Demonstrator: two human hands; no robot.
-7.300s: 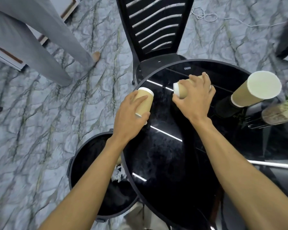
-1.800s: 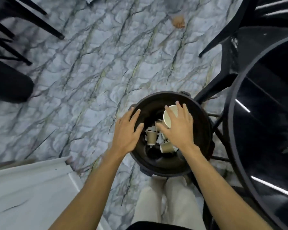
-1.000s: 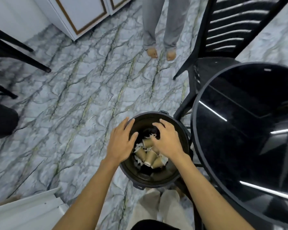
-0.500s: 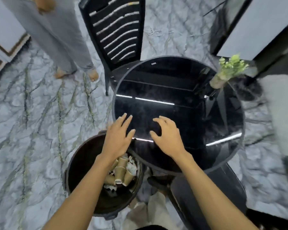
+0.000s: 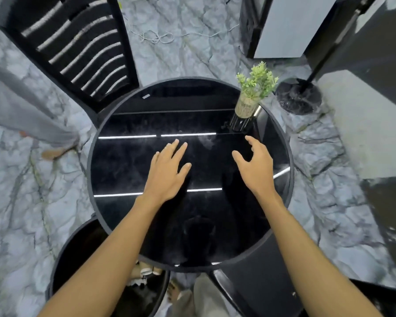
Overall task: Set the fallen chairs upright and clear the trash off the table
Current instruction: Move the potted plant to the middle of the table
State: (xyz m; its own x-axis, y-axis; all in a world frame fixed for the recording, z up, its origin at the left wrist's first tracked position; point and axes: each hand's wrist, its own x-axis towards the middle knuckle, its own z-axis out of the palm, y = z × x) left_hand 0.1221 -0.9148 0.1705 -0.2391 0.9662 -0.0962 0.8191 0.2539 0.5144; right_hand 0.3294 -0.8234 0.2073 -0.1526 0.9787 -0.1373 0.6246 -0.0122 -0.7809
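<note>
- Trash bin (image 5: 73, 252): behind the left fingers, under that forearm, with the discarded trash (image 5: 144, 269) inside.
- Chair (image 5: 78, 49): upright, beyond and left of the left fingers.
- Left hand (image 5: 167, 172): fingers straight, empty, over the table (image 5: 124, 161).
- Right hand (image 5: 256, 168): fingers relaxed, empty. The upright potted plant (image 5: 249, 106) stands just beyond them. I see no trash on the tabletop.

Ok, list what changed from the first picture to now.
The paper cups left the table and now lie in the bin. The left hand and right hand let go of theirs, came back and hover open over the table. The plant and upright chair stayed.
</note>
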